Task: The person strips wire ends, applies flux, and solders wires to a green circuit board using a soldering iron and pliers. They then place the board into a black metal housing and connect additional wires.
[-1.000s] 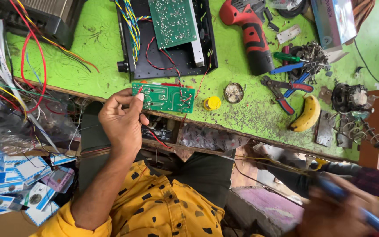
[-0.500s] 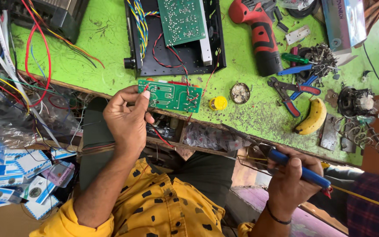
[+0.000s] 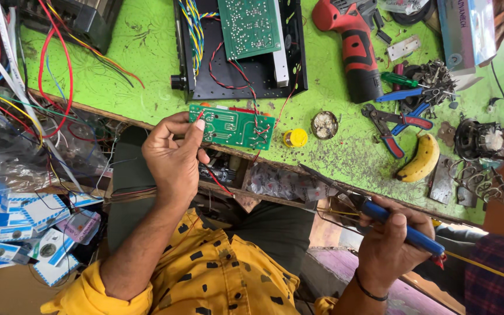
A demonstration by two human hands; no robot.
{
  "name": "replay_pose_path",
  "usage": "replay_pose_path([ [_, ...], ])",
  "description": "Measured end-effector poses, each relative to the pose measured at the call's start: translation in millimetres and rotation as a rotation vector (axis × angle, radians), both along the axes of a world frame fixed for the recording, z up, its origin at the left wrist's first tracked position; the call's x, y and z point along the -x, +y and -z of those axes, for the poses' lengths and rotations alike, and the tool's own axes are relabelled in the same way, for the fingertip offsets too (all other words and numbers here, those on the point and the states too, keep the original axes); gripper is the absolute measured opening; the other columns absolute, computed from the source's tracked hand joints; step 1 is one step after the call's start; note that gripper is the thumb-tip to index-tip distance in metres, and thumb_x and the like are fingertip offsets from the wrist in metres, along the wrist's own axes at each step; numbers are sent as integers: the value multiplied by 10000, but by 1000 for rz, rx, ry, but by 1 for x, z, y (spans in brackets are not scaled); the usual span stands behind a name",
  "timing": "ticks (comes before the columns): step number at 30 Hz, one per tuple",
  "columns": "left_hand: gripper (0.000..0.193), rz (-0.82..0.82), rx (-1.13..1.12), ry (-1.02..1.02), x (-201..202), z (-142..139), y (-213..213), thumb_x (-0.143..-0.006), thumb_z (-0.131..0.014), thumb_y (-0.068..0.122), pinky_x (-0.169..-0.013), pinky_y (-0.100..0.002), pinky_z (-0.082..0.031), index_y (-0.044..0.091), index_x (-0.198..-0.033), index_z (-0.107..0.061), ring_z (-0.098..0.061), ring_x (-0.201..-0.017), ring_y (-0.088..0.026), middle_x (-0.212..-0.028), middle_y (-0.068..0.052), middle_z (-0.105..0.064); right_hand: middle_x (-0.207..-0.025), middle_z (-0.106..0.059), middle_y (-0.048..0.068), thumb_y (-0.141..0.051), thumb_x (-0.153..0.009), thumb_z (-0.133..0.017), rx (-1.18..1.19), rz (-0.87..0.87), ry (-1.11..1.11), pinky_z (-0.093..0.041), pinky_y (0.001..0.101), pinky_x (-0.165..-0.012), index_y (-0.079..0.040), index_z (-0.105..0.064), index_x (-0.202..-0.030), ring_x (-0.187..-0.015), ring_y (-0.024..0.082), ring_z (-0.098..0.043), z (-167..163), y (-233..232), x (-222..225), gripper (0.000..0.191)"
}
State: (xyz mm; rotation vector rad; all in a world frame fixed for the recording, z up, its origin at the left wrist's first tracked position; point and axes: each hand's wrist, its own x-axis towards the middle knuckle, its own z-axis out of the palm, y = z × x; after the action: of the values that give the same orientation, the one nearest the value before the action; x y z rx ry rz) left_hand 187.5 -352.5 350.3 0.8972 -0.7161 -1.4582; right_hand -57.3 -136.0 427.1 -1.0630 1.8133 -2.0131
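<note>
- At the near edge of the green workbench (image 3: 147, 52), the left hand (image 3: 173, 160) pinches a small green circuit board (image 3: 233, 126) by its left end, thumb and fingertips closed on it, the board held flat just over the bench lip.
- Red wires run from the board's right end up toward the open black chassis (image 3: 275, 81), which lies on the bench with a second green board (image 3: 249, 26) tilted inside it and a bundle of yellow, blue and green wires (image 3: 191, 29) along its left side.
- Lower right, below the bench edge, the right hand (image 3: 389, 248) is wrapped around the blue handle of a soldering iron (image 3: 380, 216); its dark shaft points up and left toward the board, the tip well apart from it.
- Just right of the small board sit a yellow cap (image 3: 294, 137) and a round tin (image 3: 325, 125) that seems to hold a greyish paste, though the view is too small to be sure.
- Farther right lie a red and black cordless drill (image 3: 351, 46), red-handled pliers (image 3: 392, 125), blue-handled cutters (image 3: 409, 102) and a banana (image 3: 421, 160).
- On the left, loose red, yellow and white cables (image 3: 24, 76) spill off the bench above a pile of blue and white packets (image 3: 24, 233).
- A yellow sleeve with black spots (image 3: 217, 274) covers the person's upper left arm.
</note>
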Motion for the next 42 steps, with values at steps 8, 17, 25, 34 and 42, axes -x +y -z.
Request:
replay_pose_path([
  [8,138,4,2,8,1,0,1,-961,-719,-27,-458,-218,-519,1,-858,-632,-620,-701,-50,-1168,-125,-658,-1032,-699,293,-233,-1145,-668,-10,13,-13,-567,314,-664,12,-465,-1131,-709,240,-669,3,3,2,319],
  [17,125,18,4,6,4,-3,-1,-960,-710,-30,-466,-218,-527,-3,-867,-631,-654,-722,-59,-1165,-140,-678,-1034,-699,295,-238,-1154,-673,-6,6,-1,-569,319,-667,9,-464,-1131,-716,243,-671,1,0,7,324],
  [25,126,18,6,32,5,-4,1,-975,-710,-31,-471,-219,-529,-6,-878,-632,-635,-726,-52,-1166,-138,-663,-1037,-697,285,-243,-1157,-673,-9,9,6,-575,319,-668,11,-475,-1137,-715,239,-672,0,3,8,322],
  [34,132,13,0,23,7,-2,2,-966,-712,-32,-457,-217,-520,-6,-868,-628,-653,-712,-62,-1168,-148,-670,-1051,-692,273,-240,-1150,-688,4,25,-5,-599,334,-684,-1,-482,-1152,-785,250,-697,4,2,8,315],
  [42,133,14,0,26,8,-4,4,-967,-712,-36,-459,-215,-519,-7,-867,-630,-636,-699,-55,-1184,-146,-657,-1061,-696,274,-235,-1150,-690,31,7,-6,-597,330,-686,-3,-490,-1151,-806,250,-701,2,3,10,306],
])
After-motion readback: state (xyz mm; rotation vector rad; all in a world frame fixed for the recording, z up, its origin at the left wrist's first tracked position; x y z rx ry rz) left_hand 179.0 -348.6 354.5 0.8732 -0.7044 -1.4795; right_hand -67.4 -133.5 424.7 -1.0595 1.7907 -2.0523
